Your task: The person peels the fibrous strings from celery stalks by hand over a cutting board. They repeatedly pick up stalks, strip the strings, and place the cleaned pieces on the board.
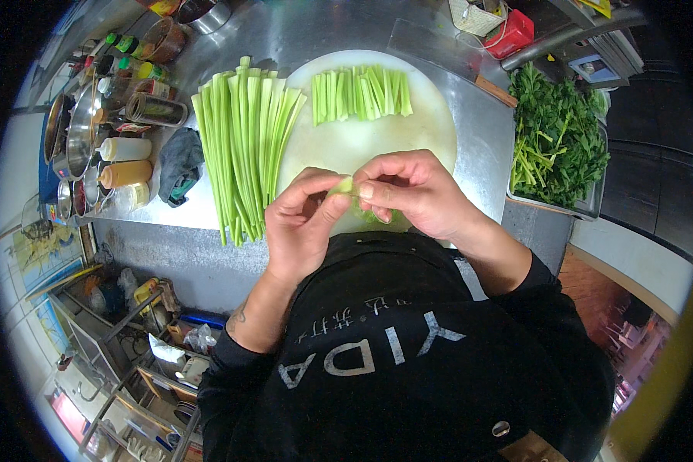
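A short pale-green piece of celery stalk point(342, 186) is pinched between the thumb and forefinger of my left hand point(300, 228). My right hand point(413, 190) meets it from the other side, with thumb and forefinger pinched together at its end. Both hands are over the near part of a round white cutting board point(369, 144). Some green scraps point(375, 216) lie below my right hand, partly hidden. A row of cut celery sticks point(361, 92) lies at the board's far side. Long trimmed celery stalks point(245, 144) are piled to the left, overlapping the board's edge.
The board rests on a steel counter point(479, 144). At left are a dark cloth point(180, 164), squeeze bottles point(125, 173) and a steel bowl point(81, 130). A metal tray point(586, 208) of celery leaves point(554, 133) stands at right. Behind it is a red container point(511, 34).
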A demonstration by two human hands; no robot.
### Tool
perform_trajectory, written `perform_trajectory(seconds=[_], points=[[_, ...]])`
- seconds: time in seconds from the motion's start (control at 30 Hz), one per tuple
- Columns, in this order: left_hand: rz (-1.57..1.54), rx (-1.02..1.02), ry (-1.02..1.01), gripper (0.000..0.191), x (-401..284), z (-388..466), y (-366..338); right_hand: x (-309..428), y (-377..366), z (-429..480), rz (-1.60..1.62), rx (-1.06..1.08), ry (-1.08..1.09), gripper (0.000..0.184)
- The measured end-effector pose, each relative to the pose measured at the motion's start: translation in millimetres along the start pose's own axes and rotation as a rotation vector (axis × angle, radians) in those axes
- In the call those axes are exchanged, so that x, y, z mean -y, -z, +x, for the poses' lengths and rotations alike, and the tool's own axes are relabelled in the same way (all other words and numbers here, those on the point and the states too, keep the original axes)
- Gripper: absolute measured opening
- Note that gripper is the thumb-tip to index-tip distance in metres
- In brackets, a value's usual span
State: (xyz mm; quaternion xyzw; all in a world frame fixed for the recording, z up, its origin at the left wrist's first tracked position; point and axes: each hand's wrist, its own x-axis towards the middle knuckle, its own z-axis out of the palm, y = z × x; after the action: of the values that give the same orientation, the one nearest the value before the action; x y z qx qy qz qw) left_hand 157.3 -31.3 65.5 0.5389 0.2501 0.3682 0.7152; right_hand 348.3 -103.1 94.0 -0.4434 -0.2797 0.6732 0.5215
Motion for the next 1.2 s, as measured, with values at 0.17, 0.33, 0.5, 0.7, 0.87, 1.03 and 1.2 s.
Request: perform_trajectory(seconds=[0.17,0.33,0.5,0.7,0.87,1.03,1.2], points=[[-0.513,-0.107,0.226,0.019,-2.3,4.0,-1.4,0.5,-9.5,-3.5,-0.177,-0.066,0.066,0.014],[-0.648,-0.035,0.352,0.019,-9.0,15.9,7.9,7.1,-12.9,-13.5,-0.397,-0.043,0.214,0.008],[-0.724,-0.088,0.381,0.021,-10.6,24.5,22.4,20.6,-6.7,-28.0,-0.568,0.053,0.337,0.007],[-0.775,-0.164,0.377,0.022,-6.6,30.3,43.7,42.0,-3.2,-47.3,-0.551,0.196,0.444,0.010],[-0.780,-0.241,0.353,0.023,-4.4,33.2,54.6,58.0,3.0,-56.3,-0.406,0.299,0.484,0.004],[-0.754,-0.215,0.357,0.023,-11.0,26.4,40.9,28.1,-1.4,-25.0,-0.430,-0.056,0.487,0.020],[-0.716,-0.242,0.356,0.024,-16.4,20.6,23.0,1.0,-21.4,-13.0,-0.774,-0.205,0.487,0.031]])
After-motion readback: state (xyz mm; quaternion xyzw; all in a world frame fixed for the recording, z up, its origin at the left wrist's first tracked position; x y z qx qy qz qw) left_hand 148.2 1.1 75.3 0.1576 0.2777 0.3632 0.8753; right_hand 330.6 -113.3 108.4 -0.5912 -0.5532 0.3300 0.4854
